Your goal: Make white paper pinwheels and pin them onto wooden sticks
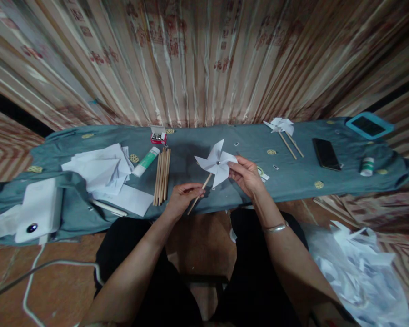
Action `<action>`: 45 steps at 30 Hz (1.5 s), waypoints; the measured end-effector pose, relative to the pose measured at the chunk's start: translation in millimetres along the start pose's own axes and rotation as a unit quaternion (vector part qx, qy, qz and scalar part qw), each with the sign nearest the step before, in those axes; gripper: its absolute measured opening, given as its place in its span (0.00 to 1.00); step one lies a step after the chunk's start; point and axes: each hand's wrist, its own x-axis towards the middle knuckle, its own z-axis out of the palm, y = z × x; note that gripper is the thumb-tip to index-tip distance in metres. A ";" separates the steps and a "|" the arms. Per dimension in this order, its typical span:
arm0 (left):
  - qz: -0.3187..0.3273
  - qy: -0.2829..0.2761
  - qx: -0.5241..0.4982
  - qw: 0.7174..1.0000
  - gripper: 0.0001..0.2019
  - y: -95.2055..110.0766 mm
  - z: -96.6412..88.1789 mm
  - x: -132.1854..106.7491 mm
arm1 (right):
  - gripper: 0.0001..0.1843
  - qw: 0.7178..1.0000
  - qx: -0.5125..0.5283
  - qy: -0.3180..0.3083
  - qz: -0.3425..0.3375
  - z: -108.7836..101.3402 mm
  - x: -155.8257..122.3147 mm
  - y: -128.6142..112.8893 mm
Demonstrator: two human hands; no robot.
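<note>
One pinwheel is held over the near edge of the table. Its stick slants from low left up to the right. The left hand is closed around the stick, hiding its middle; the right hand pinches a paper blade

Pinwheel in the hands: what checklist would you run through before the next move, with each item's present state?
1. Stick gripped: ok, the left hand is closed around its lower part.
2. Pinwheel steadied: ok, the right hand pinches its right blade.
3. Pin at the hub: ok, a metal head shows there.
4. Pin driven into the stick: cannot tell, the paper hides the joint.
5. Spare sticks close by: ok, they lie bundled on the cloth, left of the left hand.
6. Pin box open: ok, at the table's far edge.
</note>
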 end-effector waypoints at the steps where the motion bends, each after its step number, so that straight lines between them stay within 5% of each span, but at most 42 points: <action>1: 0.001 -0.004 0.008 1.000 0.18 0.1 -0.3 -0.5 | 0.16 1.000 0.000 -0.008 0.004 -1.0 -0.4 -1.4; 8: -0.003 -0.035 0.027 0.999 0.17 0.2 -2.1 -0.6 | 0.19 0.996 0.007 -0.066 0.052 -4.7 -2.3 -7.3; 24: 0.005 -0.036 0.011 0.999 0.19 -1.4 -2.3 0.6 | 0.20 0.999 -0.004 -0.031 0.032 2.3 -3.6 1.8; 33: 0.006 -0.025 0.009 1.000 0.17 0.3 -0.2 0.3 | 0.20 0.998 -0.016 -0.065 -0.002 12.9 -5.8 8.2; 45: 0.000 0.010 -0.035 0.999 0.20 0.8 1.8 1.2 | 0.23 0.998 -0.009 -0.054 0.027 5.7 -7.3 9.4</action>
